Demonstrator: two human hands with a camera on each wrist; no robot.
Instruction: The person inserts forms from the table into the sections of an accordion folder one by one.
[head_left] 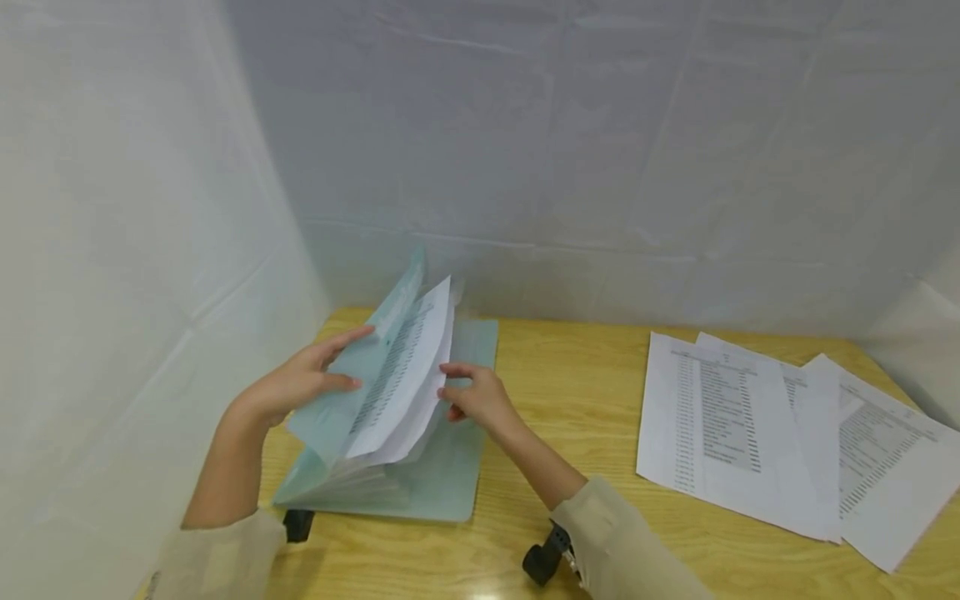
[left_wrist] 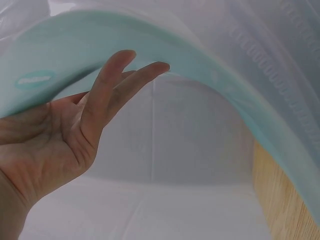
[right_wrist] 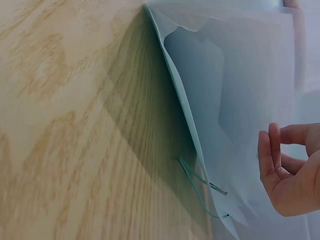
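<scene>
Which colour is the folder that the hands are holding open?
The folder is pale teal; the head view shows it best.

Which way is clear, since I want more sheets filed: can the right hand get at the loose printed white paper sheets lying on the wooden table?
Probably yes: the right hand holds nothing, and bare wooden table separates it from the printed sheets.

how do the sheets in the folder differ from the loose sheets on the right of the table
The sheets in the folder stand tilted up, fanned between both hands; the loose sheets lie flat on the table, untouched. The folder sheets sit inside a teal folder, held open by the left hand with the right hand at their edge; the loose ones overlap on bare wood. Both are white pages with printed columns.
</scene>
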